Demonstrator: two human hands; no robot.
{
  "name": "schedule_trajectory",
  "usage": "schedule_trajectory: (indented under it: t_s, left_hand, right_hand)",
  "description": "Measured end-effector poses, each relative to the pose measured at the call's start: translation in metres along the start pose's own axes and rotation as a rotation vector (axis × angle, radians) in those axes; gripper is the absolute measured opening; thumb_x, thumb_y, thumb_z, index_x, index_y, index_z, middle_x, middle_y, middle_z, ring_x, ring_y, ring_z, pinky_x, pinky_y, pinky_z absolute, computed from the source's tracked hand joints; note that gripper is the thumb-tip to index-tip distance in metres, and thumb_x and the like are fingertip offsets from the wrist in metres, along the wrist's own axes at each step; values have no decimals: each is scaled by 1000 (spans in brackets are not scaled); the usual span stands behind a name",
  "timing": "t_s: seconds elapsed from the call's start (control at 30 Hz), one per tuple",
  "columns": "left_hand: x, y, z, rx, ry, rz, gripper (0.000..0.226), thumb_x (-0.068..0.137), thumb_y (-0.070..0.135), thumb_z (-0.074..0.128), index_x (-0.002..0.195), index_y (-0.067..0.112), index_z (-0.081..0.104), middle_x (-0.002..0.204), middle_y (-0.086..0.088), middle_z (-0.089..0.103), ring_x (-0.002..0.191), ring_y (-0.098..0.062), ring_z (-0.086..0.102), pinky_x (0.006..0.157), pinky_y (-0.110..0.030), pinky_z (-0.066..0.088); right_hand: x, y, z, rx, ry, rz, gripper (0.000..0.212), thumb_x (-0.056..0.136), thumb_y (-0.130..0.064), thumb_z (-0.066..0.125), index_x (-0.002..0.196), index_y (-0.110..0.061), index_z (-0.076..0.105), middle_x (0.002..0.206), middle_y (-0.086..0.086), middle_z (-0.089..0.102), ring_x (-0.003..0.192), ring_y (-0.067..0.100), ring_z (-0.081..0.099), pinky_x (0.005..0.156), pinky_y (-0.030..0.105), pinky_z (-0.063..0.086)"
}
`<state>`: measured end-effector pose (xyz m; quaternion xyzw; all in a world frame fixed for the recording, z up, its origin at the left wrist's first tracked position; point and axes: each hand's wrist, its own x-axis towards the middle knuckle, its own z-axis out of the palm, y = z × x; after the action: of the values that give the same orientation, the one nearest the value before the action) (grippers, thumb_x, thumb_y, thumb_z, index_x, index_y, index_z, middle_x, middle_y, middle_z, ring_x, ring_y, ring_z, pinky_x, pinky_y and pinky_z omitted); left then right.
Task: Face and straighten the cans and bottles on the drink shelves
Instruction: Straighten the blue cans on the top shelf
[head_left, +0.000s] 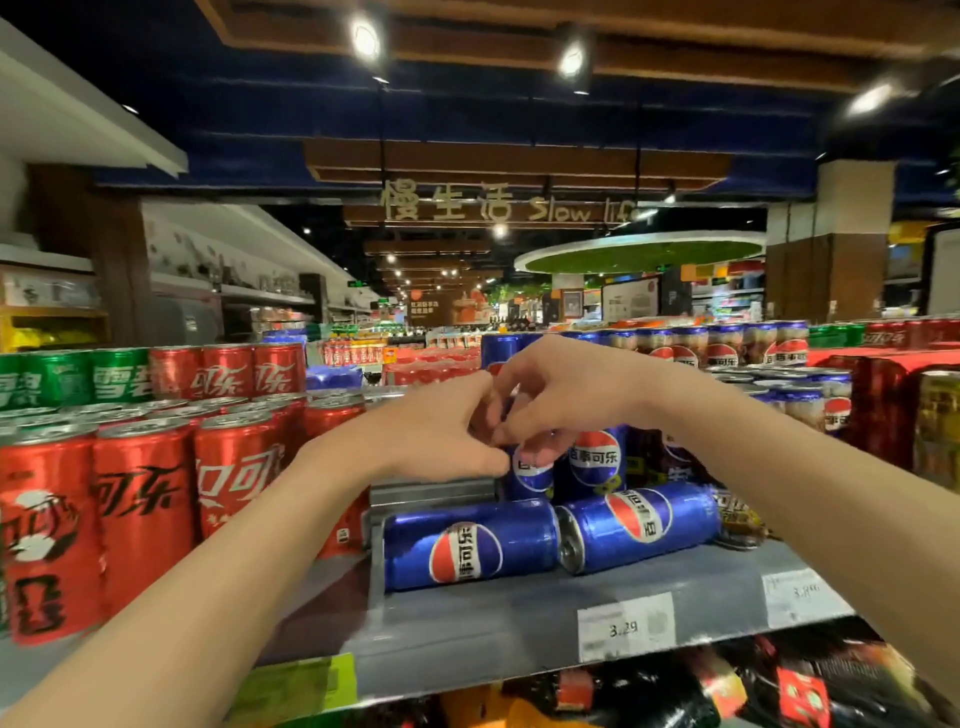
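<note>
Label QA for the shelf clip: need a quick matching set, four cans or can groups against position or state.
Things:
1. left lying Pepsi can
2. upright Pepsi can
3. red Coca-Cola cans
4. green Sprite cans

States:
A. upright, upper tier, far left
B. on its side at the shelf front
C. upright, front row, left of the divider
D. upright behind the lying cans, logo facing out

Pairs: 1-B, 2-D, 3-C, 4-A

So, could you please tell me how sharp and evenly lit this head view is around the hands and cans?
Head view: wide-angle bending curves the shelf edge; both hands, left and right, are slightly blurred; the ceiling lamps flare white; the two lying blue cans show glare streaks; the price tags are smeared.
</note>
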<state>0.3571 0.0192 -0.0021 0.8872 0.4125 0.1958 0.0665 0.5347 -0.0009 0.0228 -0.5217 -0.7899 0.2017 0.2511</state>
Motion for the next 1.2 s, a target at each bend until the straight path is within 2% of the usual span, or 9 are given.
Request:
schedule_trajectory:
  t_s: [0.2,0.3,0.43,0.57,0.67,0.77,0.87,1.0,1.2]
  left_hand:
    - [-7,15,29,54,-133,-195,54,71,56,82,100,25,50,100,5,63,89,-14,60,83,-38,53]
    - [-10,15,41,69,-154,-219,60,65,57,86,101,28,50,101,9,60,90,-12,59,86,-38,55]
    - [-8,13,50,152,-156,-208,76,58,54,90,117,28,49,111,10,59,101,-14,59,91,-40,53]
    - [-11,19,49,126,-1,-153,62,60,45,92,103,33,48,100,12,58,87,-5,57,75,-26,50]
    - [-17,22,36,4,204,-181,59,67,40,89,112,32,52,104,11,62,92,-5,62,84,-32,55]
    - [-23,26,32,-118,340,-238,64,70,35,86,121,34,48,101,9,67,88,-9,68,86,-37,57]
    - [-27,27,40,-171,475,-295,66,71,31,83,127,33,47,91,11,70,82,-8,69,83,-37,57]
    - [-35,22,45,-333,574,-397,69,80,29,74,140,36,41,104,19,64,93,-2,63,82,-30,52]
    - [-33,25,44,-147,512,-465,73,84,33,70,150,24,38,138,-4,49,120,-22,55,100,-42,51]
  right_hand:
    - [-15,35,-4,59,-31,-23,19,91,-17,75,104,-5,69,79,14,76,72,25,77,67,31,63]
    - [-21,42,-3,25,-109,-47,18,91,-16,75,105,-5,70,90,16,77,81,27,77,78,38,64]
    - [-28,46,-5,-89,-105,-141,20,91,-17,74,108,-7,70,90,12,77,80,21,76,76,32,64]
    - [-35,55,-6,-252,-98,-205,22,88,-29,77,108,-18,73,90,0,76,84,18,72,81,33,59]
    - [-36,61,-12,-227,-90,-212,23,88,-28,77,109,-24,69,92,-5,75,87,12,71,89,36,57]
    - [-35,61,-13,-131,-85,-198,42,87,-28,78,122,-28,55,97,-6,77,92,11,72,92,38,56]
    - [-34,58,-8,-178,-79,-191,61,86,-37,78,136,-25,45,102,-10,75,95,8,69,92,35,55]
    - [-33,53,-5,-268,-126,-178,56,85,-37,79,131,-20,53,107,-9,72,98,11,69,92,35,56]
    - [-39,53,-2,-488,-382,-138,51,82,-34,82,128,-31,62,116,-11,61,106,11,63,98,35,53]
